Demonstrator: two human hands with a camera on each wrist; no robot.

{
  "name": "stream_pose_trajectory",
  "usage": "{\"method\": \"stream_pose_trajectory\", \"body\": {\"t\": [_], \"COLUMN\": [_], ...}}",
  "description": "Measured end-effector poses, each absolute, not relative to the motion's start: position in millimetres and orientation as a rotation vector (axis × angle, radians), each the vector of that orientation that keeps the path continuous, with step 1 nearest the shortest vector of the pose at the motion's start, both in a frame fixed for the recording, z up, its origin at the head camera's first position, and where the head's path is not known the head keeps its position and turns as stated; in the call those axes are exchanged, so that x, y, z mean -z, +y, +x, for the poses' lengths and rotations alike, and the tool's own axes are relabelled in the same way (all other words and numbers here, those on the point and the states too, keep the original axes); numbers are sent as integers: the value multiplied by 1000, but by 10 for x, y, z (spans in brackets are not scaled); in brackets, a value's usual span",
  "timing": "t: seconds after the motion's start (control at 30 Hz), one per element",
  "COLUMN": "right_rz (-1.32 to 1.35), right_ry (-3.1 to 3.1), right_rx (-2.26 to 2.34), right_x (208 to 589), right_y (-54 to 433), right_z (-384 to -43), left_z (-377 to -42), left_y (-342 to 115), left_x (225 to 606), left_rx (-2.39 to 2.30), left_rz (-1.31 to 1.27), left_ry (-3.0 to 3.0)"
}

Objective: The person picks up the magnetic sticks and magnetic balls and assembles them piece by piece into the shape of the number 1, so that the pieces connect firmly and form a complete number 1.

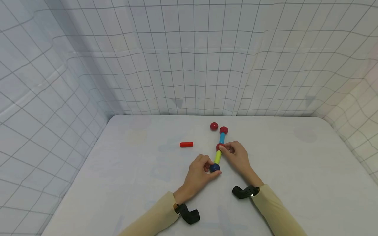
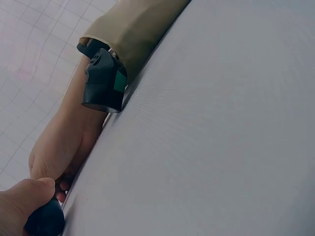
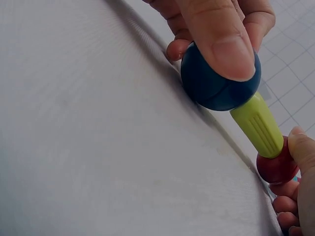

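On the white table a chain of balls and rods runs away from the person. At its near end is a dark blue ball [image 1: 214, 167], pinched between thumb and fingers of my left hand [image 1: 198, 175]. A yellow-green rod [image 3: 258, 125] joins it to a red ball [image 3: 276, 167], which my right hand [image 1: 238, 159] pinches. Beyond that, a light blue rod [image 1: 222, 138] leads to another red ball [image 1: 223, 130] at the far end. In the left wrist view the blue ball [image 2: 47, 219] shows under the thumb.
A loose red ball [image 1: 214, 126] lies just left of the chain's far end. A red rod [image 1: 186, 144] lies by itself farther left on the white table [image 1: 133, 170]. White grid-patterned sheets [image 1: 189, 59] hang behind the table and at both sides.
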State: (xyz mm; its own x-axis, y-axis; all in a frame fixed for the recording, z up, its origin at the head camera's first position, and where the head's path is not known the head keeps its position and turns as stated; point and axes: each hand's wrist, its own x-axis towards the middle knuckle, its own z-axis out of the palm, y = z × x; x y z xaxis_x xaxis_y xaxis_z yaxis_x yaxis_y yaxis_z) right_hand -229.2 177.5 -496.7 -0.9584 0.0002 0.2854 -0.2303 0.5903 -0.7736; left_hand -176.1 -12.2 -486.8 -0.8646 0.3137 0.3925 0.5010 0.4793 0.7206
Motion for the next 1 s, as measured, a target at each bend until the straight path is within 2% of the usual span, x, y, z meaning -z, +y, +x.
{"method": "stream_pose_trajectory", "body": {"t": [0.57, 1.0], "right_rz": [190, 193], "right_ry": [-2550, -2547], "right_rx": [-1293, -1320], "right_x": [4953, 4963], "right_y": [1768, 1781], "right_z": [-2272, -2285], "left_z": [-1749, -1745], "left_y": [-56, -71], "left_x": [4875, 4895], "left_rx": [1237, 1390], "left_rz": [-727, -706], "left_ry": [-2496, -2506]}}
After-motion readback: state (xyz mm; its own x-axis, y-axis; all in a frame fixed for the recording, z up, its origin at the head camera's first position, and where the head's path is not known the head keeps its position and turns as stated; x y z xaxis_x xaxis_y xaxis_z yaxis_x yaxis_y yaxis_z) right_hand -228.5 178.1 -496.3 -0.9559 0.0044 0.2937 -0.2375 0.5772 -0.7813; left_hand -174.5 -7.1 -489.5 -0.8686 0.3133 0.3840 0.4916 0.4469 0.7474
